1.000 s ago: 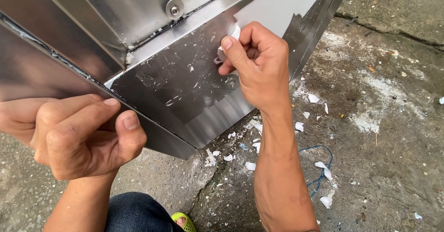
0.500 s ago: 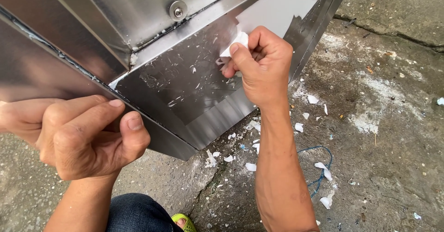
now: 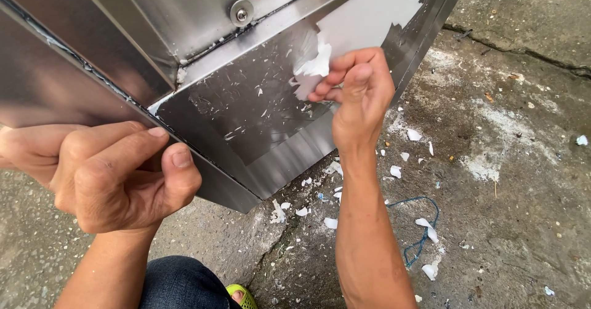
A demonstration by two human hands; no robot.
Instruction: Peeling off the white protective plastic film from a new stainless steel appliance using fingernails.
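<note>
The right hand (image 3: 360, 96) pinches a loose flap of white protective film (image 3: 314, 69) between thumb and fingers, lifted off the steel panel (image 3: 246, 109). The left hand (image 3: 117, 173) is closed on the panel's lower edge, bracing it. The film looks thin, light and prone to tearing, so it is best gripped close to the peel line. What remains stuck runs up and away from the right hand. Below both hands, torn white scraps (image 3: 332, 223) litter the concrete floor (image 3: 517, 210).

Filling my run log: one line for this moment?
left hand: grips metal panel edge | right hand: pinches white film | scraps: on ground
</note>
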